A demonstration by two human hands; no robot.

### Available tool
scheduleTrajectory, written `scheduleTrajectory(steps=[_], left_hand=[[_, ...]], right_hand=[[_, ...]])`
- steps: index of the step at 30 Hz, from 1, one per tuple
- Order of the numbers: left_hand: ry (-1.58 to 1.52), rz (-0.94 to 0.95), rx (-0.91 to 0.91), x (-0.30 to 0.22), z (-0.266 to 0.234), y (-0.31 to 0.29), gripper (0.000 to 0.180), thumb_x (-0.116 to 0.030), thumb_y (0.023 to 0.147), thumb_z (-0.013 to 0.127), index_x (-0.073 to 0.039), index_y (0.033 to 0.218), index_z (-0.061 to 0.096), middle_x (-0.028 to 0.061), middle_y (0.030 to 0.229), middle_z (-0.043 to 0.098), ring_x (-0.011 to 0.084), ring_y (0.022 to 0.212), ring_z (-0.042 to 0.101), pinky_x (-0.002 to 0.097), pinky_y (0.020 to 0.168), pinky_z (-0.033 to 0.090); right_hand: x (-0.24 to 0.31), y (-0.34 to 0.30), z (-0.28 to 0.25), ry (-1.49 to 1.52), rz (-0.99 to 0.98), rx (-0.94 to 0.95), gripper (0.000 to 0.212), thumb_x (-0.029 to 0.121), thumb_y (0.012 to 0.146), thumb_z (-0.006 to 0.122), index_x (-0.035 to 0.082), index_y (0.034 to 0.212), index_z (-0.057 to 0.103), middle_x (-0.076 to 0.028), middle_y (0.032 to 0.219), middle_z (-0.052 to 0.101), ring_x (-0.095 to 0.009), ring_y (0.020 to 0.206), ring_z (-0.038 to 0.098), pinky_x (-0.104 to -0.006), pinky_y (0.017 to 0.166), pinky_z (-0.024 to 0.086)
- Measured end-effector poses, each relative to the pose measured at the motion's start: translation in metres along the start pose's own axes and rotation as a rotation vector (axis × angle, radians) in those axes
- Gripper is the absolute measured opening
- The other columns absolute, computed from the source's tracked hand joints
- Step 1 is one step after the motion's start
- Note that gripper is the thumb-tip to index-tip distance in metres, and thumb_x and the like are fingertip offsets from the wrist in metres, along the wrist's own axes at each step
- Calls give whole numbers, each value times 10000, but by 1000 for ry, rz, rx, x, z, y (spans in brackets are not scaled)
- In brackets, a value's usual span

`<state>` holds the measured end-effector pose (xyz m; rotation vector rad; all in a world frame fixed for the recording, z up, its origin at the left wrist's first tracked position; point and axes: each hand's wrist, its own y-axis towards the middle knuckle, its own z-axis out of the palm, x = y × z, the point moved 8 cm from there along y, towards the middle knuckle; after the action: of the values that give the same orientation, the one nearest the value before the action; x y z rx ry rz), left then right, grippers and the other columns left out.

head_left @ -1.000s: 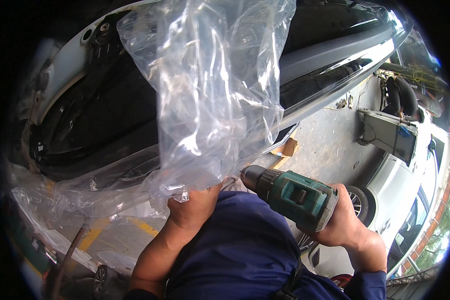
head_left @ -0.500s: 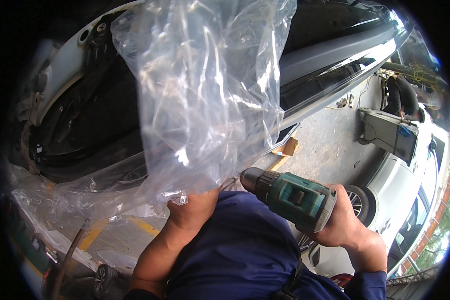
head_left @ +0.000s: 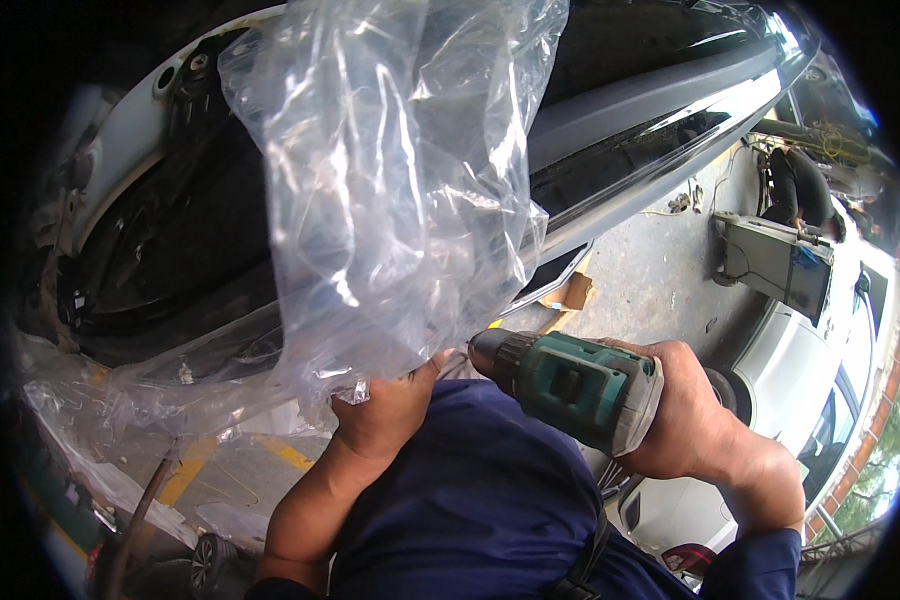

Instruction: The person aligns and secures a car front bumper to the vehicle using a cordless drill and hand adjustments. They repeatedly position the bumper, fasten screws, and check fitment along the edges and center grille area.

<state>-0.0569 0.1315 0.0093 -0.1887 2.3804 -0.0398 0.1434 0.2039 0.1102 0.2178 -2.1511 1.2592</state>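
Note:
A large sheet of clear plastic film (head_left: pixel 360 180) hangs in front of me, wrinkled and shiny, draped over the dark body of a car (head_left: pixel 630 110). My left hand (head_left: pixel 390 400) is closed on the lower edge of this film, with a crumpled bit by the thumb. In my right hand (head_left: pixel 685 410) is a green and black cordless drill (head_left: pixel 575 390), gripped from behind. Its dark chuck points left at the film, close to my left fingertips. Whether the tip touches anything there cannot be made out.
Right of the car, a grey metal box cart (head_left: pixel 775 265) stands on the concrete floor (head_left: pixel 650 265). A white car (head_left: pixel 790 370) is parked beyond my right arm. Cardboard (head_left: pixel 570 292) lies near the car's sill. At lower left are a dark rod (head_left: pixel 148 510) and a wheel (head_left: pixel 208 560).
The drill has shifted slightly left, its tip nearer my left hand. My right wrist and forearm have swung outward. The film has moved a little to the left.

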Motion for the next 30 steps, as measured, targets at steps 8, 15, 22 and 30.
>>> scheduleTrajectory(steps=[8,15,22,30], left_hand=[[-70,52,-31,-4,-3,3,259,-251,755,895,-57,899,802,82,804,752,271,726,713,360,691,554],[-100,25,-40,-3,-1,3,267,-258,766,895,-49,911,813,105,832,769,266,752,739,354,710,575],[-93,30,-24,-5,-3,4,267,-277,779,887,-51,903,815,107,839,770,269,764,743,354,717,578],[-63,27,19,-6,-1,5,256,-258,772,888,-52,904,816,112,859,767,286,794,739,366,736,576]], right_hand=[[6,4,-3,-28,16,3,454,144,719,811,36,1147,703,-213,920,730,-382,889,723,-397,802,592],[5,4,-4,-48,36,14,455,141,714,817,30,1141,705,-214,915,730,-378,890,726,-399,806,592],[7,7,-5,-70,20,30,438,140,720,814,30,1130,707,-220,923,728,-377,885,727,-393,799,593],[19,15,-13,-174,90,107,316,161,725,818,31,991,709,-191,827,723,-358,829,730,-390,755,590]])
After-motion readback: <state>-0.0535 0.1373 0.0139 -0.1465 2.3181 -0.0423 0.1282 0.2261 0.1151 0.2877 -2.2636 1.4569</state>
